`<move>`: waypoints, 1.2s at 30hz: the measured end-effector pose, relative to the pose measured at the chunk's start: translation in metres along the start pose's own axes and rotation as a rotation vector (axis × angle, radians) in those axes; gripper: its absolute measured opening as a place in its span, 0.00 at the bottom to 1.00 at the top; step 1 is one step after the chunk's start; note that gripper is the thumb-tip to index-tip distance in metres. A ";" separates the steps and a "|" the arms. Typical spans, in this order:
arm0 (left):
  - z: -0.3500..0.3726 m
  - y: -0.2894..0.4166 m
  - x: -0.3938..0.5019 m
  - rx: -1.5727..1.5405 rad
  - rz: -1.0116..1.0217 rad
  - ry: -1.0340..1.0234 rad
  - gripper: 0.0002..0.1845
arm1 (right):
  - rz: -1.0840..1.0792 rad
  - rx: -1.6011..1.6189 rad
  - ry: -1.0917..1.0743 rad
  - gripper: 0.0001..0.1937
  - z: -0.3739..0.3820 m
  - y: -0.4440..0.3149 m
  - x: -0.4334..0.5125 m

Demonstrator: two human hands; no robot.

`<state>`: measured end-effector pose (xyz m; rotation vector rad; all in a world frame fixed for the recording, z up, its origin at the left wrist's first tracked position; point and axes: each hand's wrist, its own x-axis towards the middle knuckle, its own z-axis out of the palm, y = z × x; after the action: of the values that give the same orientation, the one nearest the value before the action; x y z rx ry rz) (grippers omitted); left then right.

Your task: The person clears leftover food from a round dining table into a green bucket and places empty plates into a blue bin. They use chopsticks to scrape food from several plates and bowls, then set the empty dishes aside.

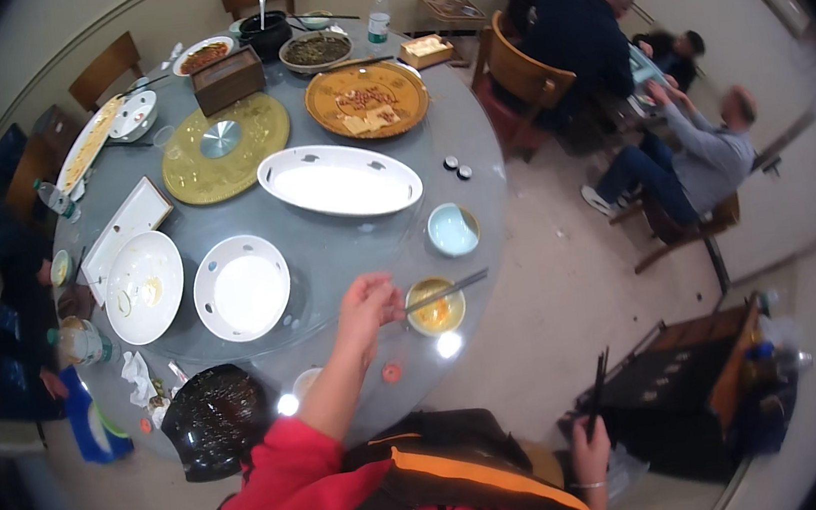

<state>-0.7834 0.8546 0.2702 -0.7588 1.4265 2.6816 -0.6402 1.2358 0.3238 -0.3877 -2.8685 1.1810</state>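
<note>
My left hand [365,309] reaches over the near edge of the round glass-topped table [369,248]. Its fingers hold one end of a pair of dark chopsticks [460,284]. Beneath those chopsticks stands a small yellowish bowl [439,319] with orange-yellow food remains inside. My right hand [591,452], low at the right and away from the table, grips a bundle of black chopsticks [601,384] pointing upward. Just beyond the yellowish bowl is a pale blue bowl [453,231]. A white oval dish [339,180] and a round white bowl [242,293] lie further in.
A soiled white plate [145,285], a black dish [216,416] and a water bottle [82,341] occupy the left side. Beyond are a golden turntable [229,177], a wooden box [228,80] and an orange-brown platter [368,101]. Several people sit at the right. A dark cart [664,384] stands nearby.
</note>
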 end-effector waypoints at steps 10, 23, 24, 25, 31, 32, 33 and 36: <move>0.132 0.014 0.293 -0.607 0.093 0.198 0.26 | -0.079 -0.072 -0.055 0.04 -0.076 0.087 0.225; 0.118 -0.011 0.442 -0.784 0.292 0.417 0.18 | -0.395 -0.097 -0.426 0.04 -0.019 0.002 0.510; 0.118 -0.013 0.447 -0.760 0.312 0.397 0.18 | -0.413 -0.141 -0.431 0.04 -0.012 -0.007 0.530; 0.118 -0.016 0.448 -0.810 0.311 0.427 0.18 | -0.366 -0.108 -0.536 0.05 -0.008 -0.014 0.547; 0.131 -0.012 0.445 -0.776 0.357 0.613 0.20 | -0.451 -0.086 -0.640 0.06 0.034 -0.059 0.626; 0.135 -0.010 0.444 -0.768 0.346 0.661 0.20 | -0.406 -0.101 -0.668 0.06 0.042 -0.068 0.635; 0.138 -0.006 0.441 -0.764 0.332 0.706 0.21 | -0.470 -0.059 -0.713 0.06 0.052 -0.079 0.644; 0.152 -0.003 0.429 -0.720 0.324 0.735 0.21 | -0.579 -0.024 -0.835 0.07 0.085 -0.123 0.676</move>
<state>-1.2231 0.8847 0.1586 -1.8443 0.5740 3.3872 -1.3321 1.2504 0.2944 1.1256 -3.1943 1.3902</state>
